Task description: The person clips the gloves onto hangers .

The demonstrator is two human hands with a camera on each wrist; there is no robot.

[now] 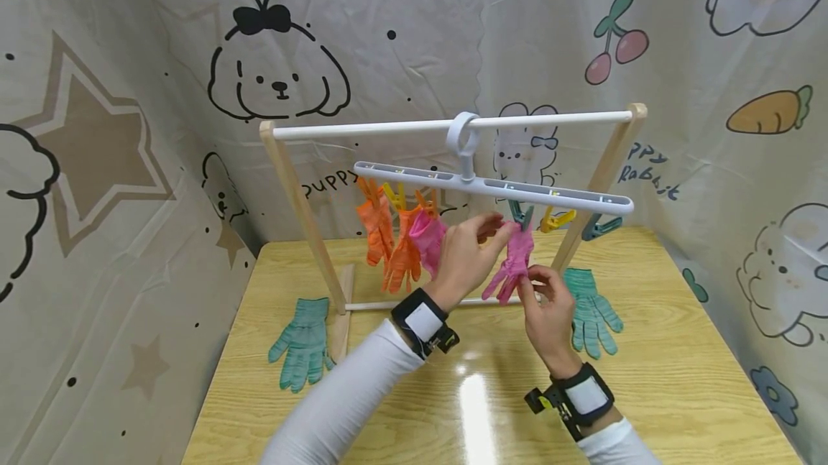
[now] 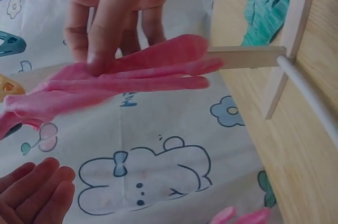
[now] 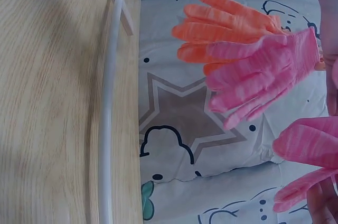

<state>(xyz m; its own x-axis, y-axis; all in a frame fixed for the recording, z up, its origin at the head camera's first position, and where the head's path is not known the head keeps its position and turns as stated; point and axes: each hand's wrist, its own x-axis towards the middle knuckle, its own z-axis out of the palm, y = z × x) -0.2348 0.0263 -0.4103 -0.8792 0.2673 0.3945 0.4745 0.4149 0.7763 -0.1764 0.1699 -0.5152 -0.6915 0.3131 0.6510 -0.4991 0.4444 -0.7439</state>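
A pink glove (image 1: 517, 255) hangs fingers down from a dark teal clip (image 1: 521, 215) on a grey hanger (image 1: 414, 177). With thumb and fingertips my right hand (image 1: 548, 307) pinches this glove low on its right side; the left wrist view shows the right hand (image 2: 124, 10) on the pink fabric (image 2: 105, 84). My left hand (image 1: 468, 256) is raised beside the cuff, fingers bent loosely and holding nothing; in the left wrist view its fingers (image 2: 39, 192) are apart from the glove. Another pink glove (image 3: 259, 73) hangs at left, partly behind the left hand in the head view.
Orange gloves (image 1: 404, 249) hang at the hanger's left end. A yellow clip (image 1: 558, 220) and another teal clip (image 1: 601, 227) hang at right. The hanger hooks over a white rail (image 1: 362, 129) on a wooden frame. Green gloves (image 1: 302, 343) lie on the table (image 1: 414, 415) at both sides.
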